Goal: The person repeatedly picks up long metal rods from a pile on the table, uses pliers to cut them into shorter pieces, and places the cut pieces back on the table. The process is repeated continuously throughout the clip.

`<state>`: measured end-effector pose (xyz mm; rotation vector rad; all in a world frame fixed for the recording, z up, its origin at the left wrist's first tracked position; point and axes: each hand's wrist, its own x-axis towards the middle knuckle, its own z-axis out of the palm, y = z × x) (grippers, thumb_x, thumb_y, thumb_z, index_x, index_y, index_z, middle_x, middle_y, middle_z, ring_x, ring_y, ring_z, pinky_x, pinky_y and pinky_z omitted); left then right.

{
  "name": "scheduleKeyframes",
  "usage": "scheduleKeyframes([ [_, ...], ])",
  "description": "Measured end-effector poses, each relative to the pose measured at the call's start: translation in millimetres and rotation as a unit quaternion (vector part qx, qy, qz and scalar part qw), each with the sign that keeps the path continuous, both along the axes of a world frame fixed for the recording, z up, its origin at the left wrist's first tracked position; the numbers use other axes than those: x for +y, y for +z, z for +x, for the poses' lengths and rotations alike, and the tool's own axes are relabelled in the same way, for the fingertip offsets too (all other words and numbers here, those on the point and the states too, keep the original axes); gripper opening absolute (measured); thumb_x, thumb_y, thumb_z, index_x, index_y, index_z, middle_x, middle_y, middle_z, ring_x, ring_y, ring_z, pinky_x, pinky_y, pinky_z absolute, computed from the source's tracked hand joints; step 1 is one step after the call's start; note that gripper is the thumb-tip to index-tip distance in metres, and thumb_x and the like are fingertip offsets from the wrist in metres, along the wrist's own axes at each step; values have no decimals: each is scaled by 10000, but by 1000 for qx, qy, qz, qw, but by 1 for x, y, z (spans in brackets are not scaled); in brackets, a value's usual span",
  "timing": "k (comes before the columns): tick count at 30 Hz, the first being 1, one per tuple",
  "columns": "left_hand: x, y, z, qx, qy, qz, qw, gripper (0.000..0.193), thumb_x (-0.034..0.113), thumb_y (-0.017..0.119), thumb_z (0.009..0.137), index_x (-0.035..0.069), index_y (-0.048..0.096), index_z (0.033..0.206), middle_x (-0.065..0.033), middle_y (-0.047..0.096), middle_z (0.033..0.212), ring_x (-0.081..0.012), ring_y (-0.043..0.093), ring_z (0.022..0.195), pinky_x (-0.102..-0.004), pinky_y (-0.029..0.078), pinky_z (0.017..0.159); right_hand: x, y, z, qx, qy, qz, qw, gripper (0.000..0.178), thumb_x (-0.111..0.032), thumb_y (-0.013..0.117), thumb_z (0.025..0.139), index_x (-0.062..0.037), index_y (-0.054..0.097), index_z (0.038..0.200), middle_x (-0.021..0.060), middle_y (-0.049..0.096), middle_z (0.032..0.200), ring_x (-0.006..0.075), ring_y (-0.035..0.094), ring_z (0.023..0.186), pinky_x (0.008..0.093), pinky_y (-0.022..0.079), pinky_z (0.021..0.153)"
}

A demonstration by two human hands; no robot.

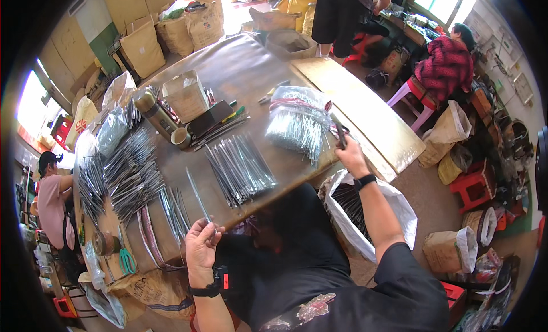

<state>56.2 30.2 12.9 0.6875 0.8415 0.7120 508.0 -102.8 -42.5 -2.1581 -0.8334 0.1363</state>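
Observation:
My left hand [202, 242] pinches the lower end of a thin silvery metal strip [197, 192] at the table's near edge, with the strip pointing up and away. My right hand [352, 156] is closed around a dark-handled tool [342, 136], whose kind I cannot make out. It is beside a clear plastic bag [299, 98] that partly covers a pile of thin shiny metal pieces [299, 129]. Between my hands lies a neat row of long metal strips [240, 171]. A bigger heap of similar strips [134, 175] spreads over the table's left side.
On the brown table [228, 58] stand a thermos [155, 114], a cup [180, 138] and a cardboard box [185, 97]. Teal scissors [127, 260] lie at the near left. A white sack [394, 209] of dark rods stands by my right arm. Other people are farther off.

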Motion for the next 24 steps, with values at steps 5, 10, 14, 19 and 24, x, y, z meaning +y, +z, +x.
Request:
scheduleKeyframes([
  [5,-10,7,11,-8,-19,-9,1000,180,10,635,862,1,614,1041,-79,655,823,-212,684,739,-224,576,633,28,-1,-2,-55,-18,-136,989,282,-107,609,731,-20,598,999,240,645,989,407,598,988,468,466,853],
  [10,-15,5,9,-4,-22,-17,1000,179,5,637,859,3,614,1036,-87,660,815,-215,687,725,-230,577,618,25,1,-8,-29,-27,-175,984,283,-77,520,778,-15,589,1045,248,632,1053,401,579,1052,465,457,894],
  [14,-15,7,1,5,-20,-14,1000,177,0,634,860,2,614,1036,-96,664,817,-214,688,719,-232,578,610,6,1,1,-52,41,-173,983,233,-94,591,745,20,596,947,235,657,919,401,628,891,450,482,829],
  [19,-12,5,-3,-7,-11,-28,1000,181,-9,630,863,1,618,1043,-105,667,824,-216,690,726,-228,578,611,-21,9,2,460,42,67,884,101,-71,665,792,-20,587,829,61,583,673,156,576,562,329,517,549],
  [24,-14,-3,0,-15,-34,-34,999,205,-6,607,883,9,612,1088,-90,663,844,-199,689,751,-219,588,620,-18,14,-11,664,-12,197,721,93,-96,642,860,-32,575,852,44,568,692,170,579,613,334,522,588],
])
